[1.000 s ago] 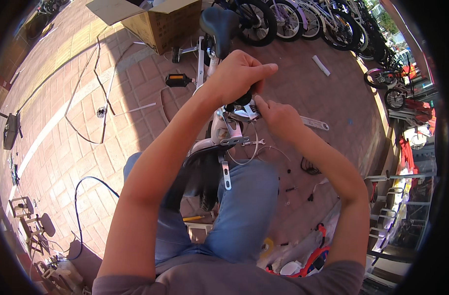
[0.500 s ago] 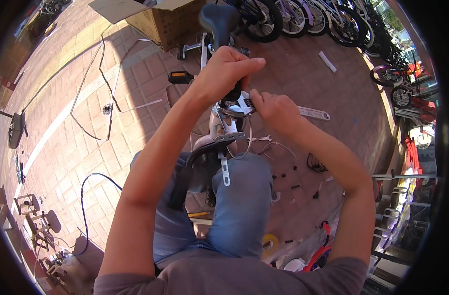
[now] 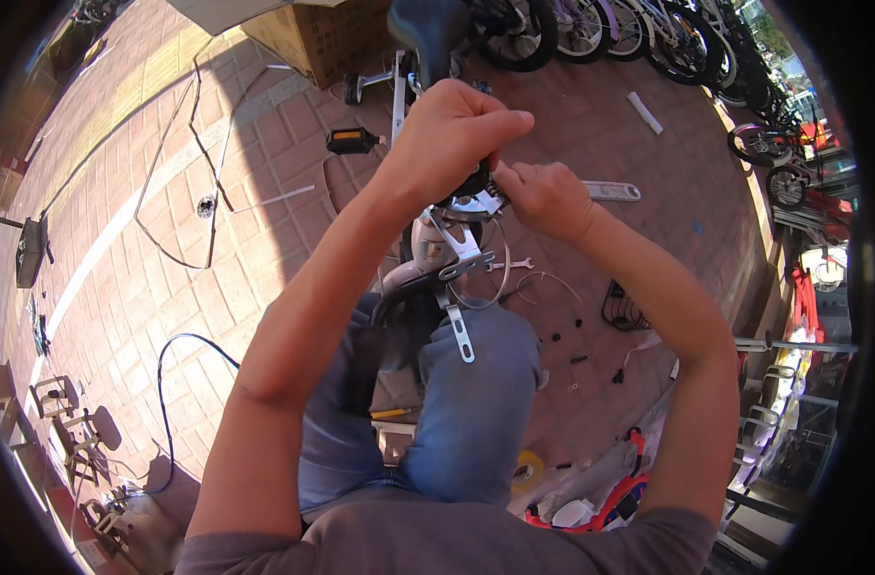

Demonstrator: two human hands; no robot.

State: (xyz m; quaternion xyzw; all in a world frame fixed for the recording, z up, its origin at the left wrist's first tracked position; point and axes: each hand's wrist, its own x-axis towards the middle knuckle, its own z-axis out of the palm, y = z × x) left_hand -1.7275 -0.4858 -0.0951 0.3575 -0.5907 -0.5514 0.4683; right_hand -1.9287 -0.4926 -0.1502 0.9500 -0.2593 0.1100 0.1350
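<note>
Seen from above, a person (image 3: 380,517) wears a grey-brown top (image 3: 418,537) with short sleeves (image 3: 236,548) ending above the elbows (image 3: 275,383) and blue denim trousers (image 3: 471,412), paler toward the knee (image 3: 490,335) and deeper blue near the waist, the forearms (image 3: 337,273), left hand (image 3: 452,139) and right hand (image 3: 550,201) bare.

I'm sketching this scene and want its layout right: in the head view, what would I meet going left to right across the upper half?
Dark box-shaped object → round silver metal disc → black pedal with orange reflector → left hand → right hand → long white strip.
</note>
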